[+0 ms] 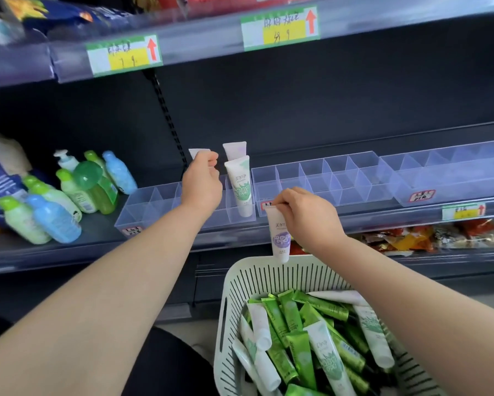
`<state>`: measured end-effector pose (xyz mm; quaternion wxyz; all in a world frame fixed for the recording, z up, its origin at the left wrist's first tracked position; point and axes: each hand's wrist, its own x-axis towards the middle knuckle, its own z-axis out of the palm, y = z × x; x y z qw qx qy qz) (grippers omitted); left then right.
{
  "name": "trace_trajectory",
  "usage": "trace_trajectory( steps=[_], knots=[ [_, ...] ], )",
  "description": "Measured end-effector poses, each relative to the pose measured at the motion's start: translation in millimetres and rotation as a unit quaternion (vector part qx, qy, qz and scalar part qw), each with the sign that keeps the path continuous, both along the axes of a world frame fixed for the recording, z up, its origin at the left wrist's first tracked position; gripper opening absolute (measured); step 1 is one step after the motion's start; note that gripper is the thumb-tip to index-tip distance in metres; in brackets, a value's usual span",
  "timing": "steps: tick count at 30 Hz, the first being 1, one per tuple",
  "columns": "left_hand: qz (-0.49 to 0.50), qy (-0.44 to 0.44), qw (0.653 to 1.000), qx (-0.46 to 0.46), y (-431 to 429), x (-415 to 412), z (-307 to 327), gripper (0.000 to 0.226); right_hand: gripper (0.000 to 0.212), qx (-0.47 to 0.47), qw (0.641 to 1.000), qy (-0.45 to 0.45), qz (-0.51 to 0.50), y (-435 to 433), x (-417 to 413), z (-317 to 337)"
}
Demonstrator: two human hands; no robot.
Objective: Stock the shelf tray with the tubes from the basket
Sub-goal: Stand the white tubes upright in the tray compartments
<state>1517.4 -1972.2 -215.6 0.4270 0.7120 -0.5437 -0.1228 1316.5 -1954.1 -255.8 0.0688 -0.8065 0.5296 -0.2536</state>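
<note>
Nearest, a pale slotted basket (268,274) heaped with green tubes (294,335) and white tubes (325,352), one showing part of the word "Chamomile". Above its rim, right hand (305,215) pinched shut on the crimped end of a white tube with a purple label (280,235), cap down, bearing Chinese characters. Farther, left hand (201,184) closed around another tube's top (198,153) over the clear divided shelf tray (143,207). There too, two tubes upright, green-labelled (240,187) before purple (234,150). Overhead, handwritten price tags (124,54).
</note>
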Motion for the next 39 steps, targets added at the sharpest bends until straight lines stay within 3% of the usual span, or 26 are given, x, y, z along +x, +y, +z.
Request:
trace_trajectory(
  steps=[9, 13, 23, 32, 39],
  knots=[
    [0.043, -0.113, 0.993, 0.019, 39, 48, 7, 0.031, 0.023, -0.093, 0.995, 0.009, 0.039, -14, 81, 51],
    [0.046, -0.125, 0.991, 0.013, 40, 67, 6, 0.031, 0.024, -0.148, 0.989, 0.009, 0.015, -32, 113, 66],
    [0.031, -0.127, 0.991, 0.026, 31, 82, -2, 0.032, 0.021, -0.183, 0.983, -0.006, -0.018, -60, 147, 66],
    [0.029, -0.107, 0.993, 0.039, 25, 81, -7, 0.034, 0.024, -0.16, 0.982, 0.104, -0.009, -75, 157, 41],
    [0.037, -0.1, 0.993, 0.05, 30, 87, -15, 0.032, 0.033, -0.12, 0.986, 0.112, -0.005, -77, 155, 39]
  ],
)
